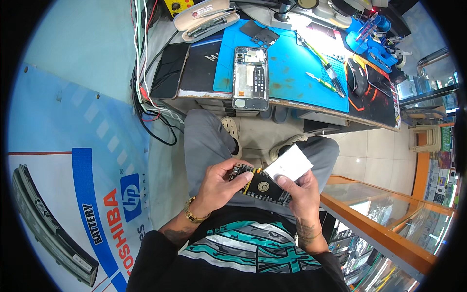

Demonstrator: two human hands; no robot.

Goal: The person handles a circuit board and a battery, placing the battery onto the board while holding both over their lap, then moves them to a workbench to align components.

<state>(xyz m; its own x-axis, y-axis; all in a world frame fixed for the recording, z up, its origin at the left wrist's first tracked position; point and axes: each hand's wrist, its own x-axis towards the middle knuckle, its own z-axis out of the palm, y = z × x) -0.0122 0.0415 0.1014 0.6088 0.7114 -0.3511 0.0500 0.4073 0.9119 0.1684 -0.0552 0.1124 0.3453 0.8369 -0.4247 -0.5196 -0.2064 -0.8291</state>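
Above my lap, my left hand [218, 184] is closed on the left end of a flat black printed package [263, 187], its thumb lying on top. The package has yellow marks and a round pale emblem. At its other end my right hand [300, 193] pinches a white rectangular card [293, 165] under the thumb. The card slants up to the right and covers part of the package. My right fingers also seem to reach the package's right end; their tips are hidden.
On the bench ahead, an opened phone [251, 80] lies on a blue mat [289, 91], overhanging its front edge. Screwdrivers [327, 83], dark phone parts [260, 34], a tool case [204, 20] and a mouse [357, 78] surround it. A glass display case [379, 214] stands right; cables [141, 87] hang left.
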